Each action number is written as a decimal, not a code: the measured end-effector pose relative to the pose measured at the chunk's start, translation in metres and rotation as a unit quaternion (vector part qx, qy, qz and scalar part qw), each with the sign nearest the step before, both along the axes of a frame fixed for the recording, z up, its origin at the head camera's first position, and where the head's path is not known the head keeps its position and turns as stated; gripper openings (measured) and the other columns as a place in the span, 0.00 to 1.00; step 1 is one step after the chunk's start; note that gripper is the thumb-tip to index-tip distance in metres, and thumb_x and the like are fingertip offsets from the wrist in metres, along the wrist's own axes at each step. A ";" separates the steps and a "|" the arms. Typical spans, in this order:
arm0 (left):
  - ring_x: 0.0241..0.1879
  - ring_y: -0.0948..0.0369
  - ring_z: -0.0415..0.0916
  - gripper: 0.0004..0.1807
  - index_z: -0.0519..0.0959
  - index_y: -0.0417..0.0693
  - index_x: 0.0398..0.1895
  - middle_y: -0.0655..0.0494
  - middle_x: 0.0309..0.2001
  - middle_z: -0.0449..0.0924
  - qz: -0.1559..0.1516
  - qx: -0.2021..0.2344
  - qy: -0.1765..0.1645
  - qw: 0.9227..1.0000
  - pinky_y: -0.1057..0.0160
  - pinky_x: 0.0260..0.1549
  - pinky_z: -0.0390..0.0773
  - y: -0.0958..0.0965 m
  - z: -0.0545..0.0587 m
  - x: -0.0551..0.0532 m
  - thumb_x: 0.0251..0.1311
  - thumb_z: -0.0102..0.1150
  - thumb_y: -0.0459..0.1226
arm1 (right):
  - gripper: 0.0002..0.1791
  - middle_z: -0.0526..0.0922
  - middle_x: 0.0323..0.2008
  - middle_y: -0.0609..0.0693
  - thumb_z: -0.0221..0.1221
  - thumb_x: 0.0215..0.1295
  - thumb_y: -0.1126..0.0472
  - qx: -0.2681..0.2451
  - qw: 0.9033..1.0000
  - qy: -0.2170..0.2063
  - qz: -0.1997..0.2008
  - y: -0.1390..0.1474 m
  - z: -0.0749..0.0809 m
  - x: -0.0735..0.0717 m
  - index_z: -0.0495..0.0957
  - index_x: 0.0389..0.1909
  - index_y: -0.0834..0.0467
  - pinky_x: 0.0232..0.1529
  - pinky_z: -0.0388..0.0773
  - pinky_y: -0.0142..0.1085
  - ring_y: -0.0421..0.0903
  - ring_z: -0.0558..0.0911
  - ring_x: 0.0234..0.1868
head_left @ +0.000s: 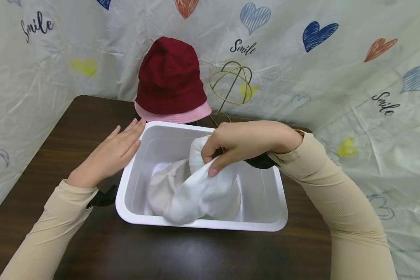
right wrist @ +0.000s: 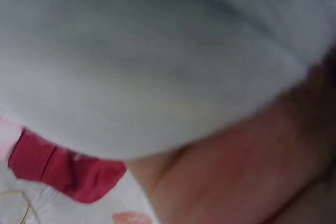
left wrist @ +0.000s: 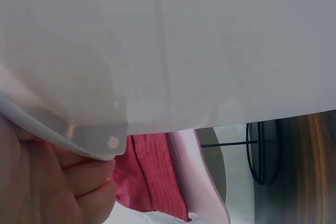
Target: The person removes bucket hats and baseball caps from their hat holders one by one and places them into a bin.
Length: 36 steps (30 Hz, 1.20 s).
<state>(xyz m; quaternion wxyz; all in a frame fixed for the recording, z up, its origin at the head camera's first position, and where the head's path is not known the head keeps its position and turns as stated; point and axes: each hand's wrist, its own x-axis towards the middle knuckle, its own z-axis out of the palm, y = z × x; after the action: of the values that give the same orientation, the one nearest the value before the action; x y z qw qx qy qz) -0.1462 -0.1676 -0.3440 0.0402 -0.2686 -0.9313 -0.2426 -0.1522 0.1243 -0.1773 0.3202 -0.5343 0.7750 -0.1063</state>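
A white plastic basin (head_left: 266, 194) stands on the table, with soft fabric hats inside. My right hand (head_left: 239, 142) pinches a white hat (head_left: 199, 194) between thumb and fingers, its cloth bunched over the basin's front rim. Under it lies a cream hat (head_left: 164, 186), partly covered. In the right wrist view, the white hat (right wrist: 131, 87) fills most of the picture, blurred. My left hand (head_left: 112, 151) rests with straight fingers on the basin's left rim. From the left wrist, fingers (left wrist: 89, 182) show against the underside of the rim, by a corner with a small hole.
Behind the basin, a dark red bucket hat (head_left: 169, 77) with a pink brim sits on a stand. Beside it rises a bare gold wire hat stand (head_left: 232, 83). A printed white sheet (head_left: 294, 70) hangs behind the dark wooden table (head_left: 161, 252).
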 end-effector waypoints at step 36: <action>0.72 0.52 0.44 0.29 0.51 0.41 0.73 0.47 0.73 0.49 -0.001 0.003 -0.002 1.000 0.42 0.66 0.44 0.000 0.001 -0.001 0.73 0.36 0.42 | 0.12 0.66 0.21 0.41 0.60 0.64 0.55 -0.017 0.998 0.056 0.034 -0.088 -0.134 -0.037 0.70 0.25 0.53 0.30 0.61 0.27 0.38 0.67 0.26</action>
<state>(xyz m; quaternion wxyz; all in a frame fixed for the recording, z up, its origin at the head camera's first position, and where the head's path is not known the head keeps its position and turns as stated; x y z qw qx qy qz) -0.1470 -0.1680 -0.3435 0.0388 -0.2687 -0.9306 -0.2456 -0.1888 0.0361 -0.3116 0.2703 -0.5708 0.7713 -0.0785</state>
